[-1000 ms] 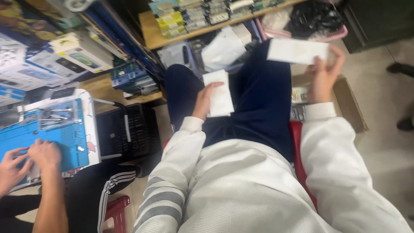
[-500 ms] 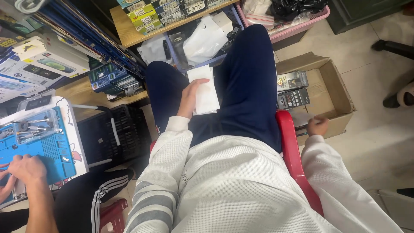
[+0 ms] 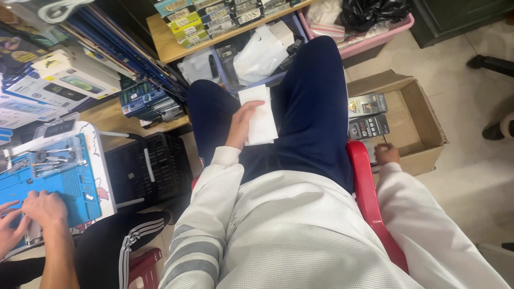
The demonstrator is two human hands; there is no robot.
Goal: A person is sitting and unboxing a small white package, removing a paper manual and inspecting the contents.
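White flat packets [image 3: 261,115] lie stacked on the person's lap, on the dark blue trousers, and the left hand [image 3: 243,120] rests on their left edge, thumb on top and fingers closing round the side, so the stack sits at three o'clock from that hand. The right hand [image 3: 386,153] hangs beside the red chair [image 3: 367,192], lowered to the near edge of an open cardboard box [image 3: 417,115] on the floor; whether its fingers hold anything cannot be told. Two dark boxed packs [image 3: 368,115] lie inside the box, at twelve o'clock from the right hand. At eight o'clock another person's hands [image 3: 32,211] work on a blue mat [image 3: 59,184].
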